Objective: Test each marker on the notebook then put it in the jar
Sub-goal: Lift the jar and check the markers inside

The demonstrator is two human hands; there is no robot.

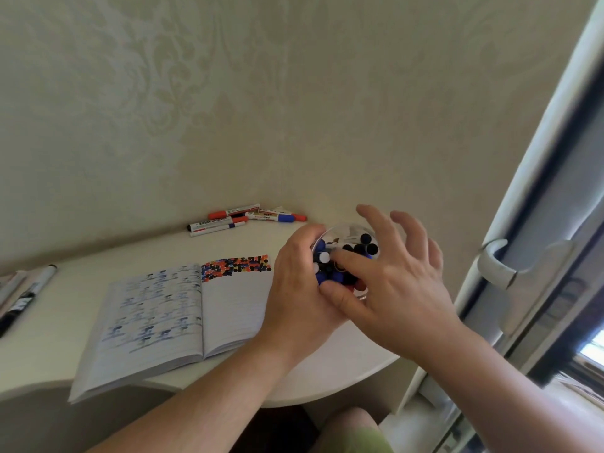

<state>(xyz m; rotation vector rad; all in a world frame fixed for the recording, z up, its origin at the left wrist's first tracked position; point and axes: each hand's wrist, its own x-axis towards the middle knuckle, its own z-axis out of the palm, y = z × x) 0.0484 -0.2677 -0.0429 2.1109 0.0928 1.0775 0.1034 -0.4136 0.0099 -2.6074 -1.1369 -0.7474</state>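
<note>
A clear jar (351,232) packed with markers, black, blue and white caps up, stands at the right of the table. My left hand (299,286) grips the jar's left side. My right hand (397,282) hovers over the jar mouth, fingers spread, with the index finger and thumb down among the marker caps. An open notebook (183,308) lies left of the jar; its right page has rows of coloured test dots along the top, its left page bears blue marks. Several loose markers (243,217) with red, blue and black caps lie against the wall behind the notebook.
More markers (27,294) lie at the table's far left edge. A window frame with a white handle (500,266) rises close on the right. The wallpapered wall stands just behind the white table (49,338). My knee shows below the table's curved front edge.
</note>
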